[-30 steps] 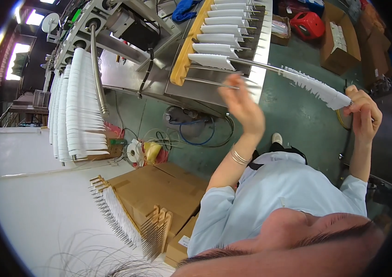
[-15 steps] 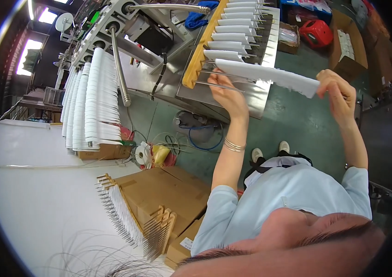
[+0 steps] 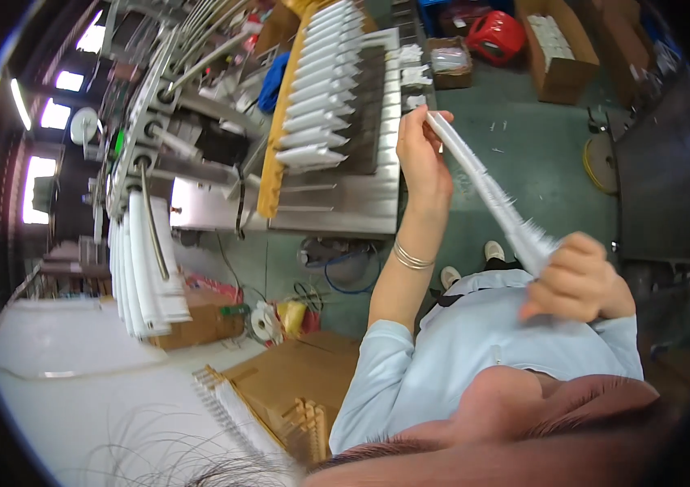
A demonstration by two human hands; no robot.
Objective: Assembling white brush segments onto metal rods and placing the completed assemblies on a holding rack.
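A long white strip of thin layered pieces (image 3: 487,191), its edge ragged, slants through the air in front of me. My left hand (image 3: 426,158) pinches its upper end. Around its lower end, close to my chest, my right hand (image 3: 570,280) is closed and slightly blurred. Left of my left hand, a yellow bar (image 3: 274,150) with metal rods lies over a steel table (image 3: 373,207). Several white pieces (image 3: 316,101) sit along its rods, while the rods at the near end are bare.
Machinery with hanging white strips (image 3: 140,268) stands at the left. Below it are a white table (image 3: 53,349) and a cardboard box (image 3: 296,369) with another rodded rack (image 3: 308,422). A red container (image 3: 495,36) and an open carton (image 3: 560,57) are at the far right.
The white strip has come away from the yellow bar's rods and now slants toward my chest. My left hand has moved from the rods to the strip's upper end; my right hand has come nearer me.
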